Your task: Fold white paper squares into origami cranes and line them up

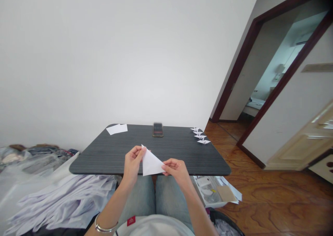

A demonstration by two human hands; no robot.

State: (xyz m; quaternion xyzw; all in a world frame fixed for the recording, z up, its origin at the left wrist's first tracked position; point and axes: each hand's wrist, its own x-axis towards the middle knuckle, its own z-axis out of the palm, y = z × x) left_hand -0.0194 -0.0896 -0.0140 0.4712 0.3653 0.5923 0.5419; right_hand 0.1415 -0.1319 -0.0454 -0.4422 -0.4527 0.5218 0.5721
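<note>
Between the fingers point(170, 162) of the left hand point(132, 161) and right hand point(178, 169): paper point(151, 163). Beyond the fingers, on the table point(111, 156): a phone point(158, 129) ahead, sheets point(117, 129) left, 4 paper birds point(203, 142) right. Below the fingers: clothes point(65, 203) left, a box point(214, 205) right.

Person, one: left hand point(134, 159) and right hand point(177, 170) bare, forearms uncovered; silver-toned bangle point(104, 229), rounded, on left forearm; white top point(156, 225) with red label point(131, 220), pale marking; faded light-blue jeans point(142, 196).
</note>
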